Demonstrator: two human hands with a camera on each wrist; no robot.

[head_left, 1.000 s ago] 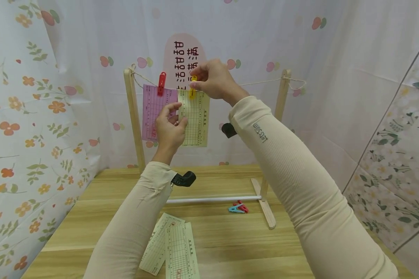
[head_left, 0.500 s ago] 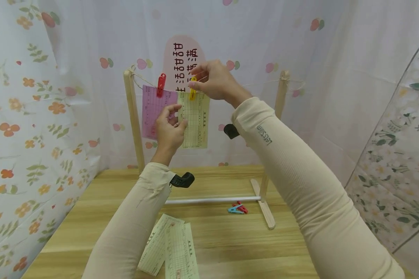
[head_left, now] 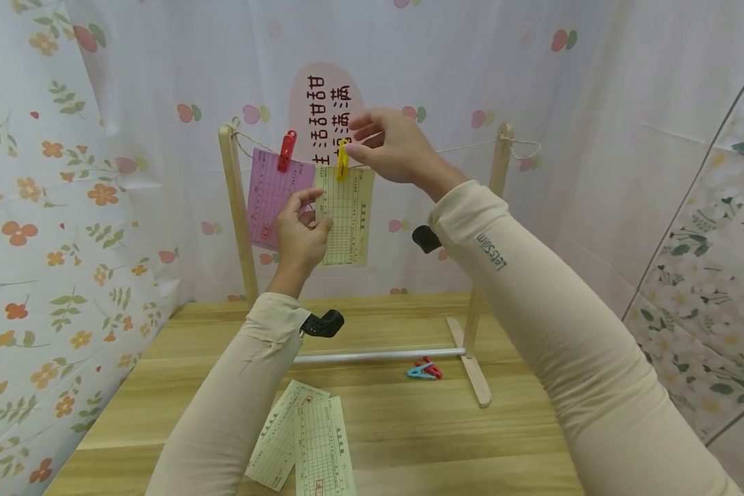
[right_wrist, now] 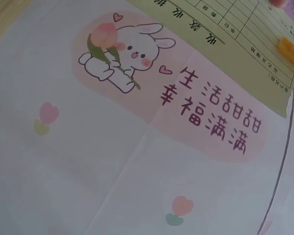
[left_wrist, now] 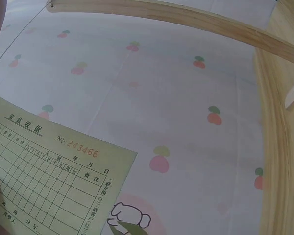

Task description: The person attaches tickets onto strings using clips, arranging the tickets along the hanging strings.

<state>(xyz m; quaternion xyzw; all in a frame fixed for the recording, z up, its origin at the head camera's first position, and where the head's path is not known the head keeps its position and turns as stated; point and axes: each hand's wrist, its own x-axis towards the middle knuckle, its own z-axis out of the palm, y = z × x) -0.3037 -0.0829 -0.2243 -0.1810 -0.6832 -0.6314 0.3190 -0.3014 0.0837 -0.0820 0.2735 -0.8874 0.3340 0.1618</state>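
A yellow receipt slip [head_left: 350,220] hangs from the string under a yellow clothespin [head_left: 343,160]. The thumb and fingers of my left hand [head_left: 302,238] hold its left edge, the fingers partly hidden. Beside the clothespin's top is my right hand [head_left: 397,148], its fingers spread and raised off it, the thumb close to it. Whether the thumb still touches is unclear. A pink receipt slip [head_left: 275,193] hangs to the left under a red clothespin [head_left: 287,151]. The left wrist view shows the yellow slip's printed face; in the right wrist view the clothespin [right_wrist: 290,54] sits at the right edge.
The string [head_left: 465,147] runs between two wooden posts [head_left: 238,213]. A white rod [head_left: 378,356] joins them low down. Blue and red clothespins [head_left: 423,370] lie on the wooden table [head_left: 434,441], and loose yellow receipt slips [head_left: 324,444] lie nearer me. A printed curtain hangs behind.
My right hand's fingers have come off the yellow clothespin and shifted slightly right. The clothespin stays on the string and slip. My left hand stays at the slip's left edge.
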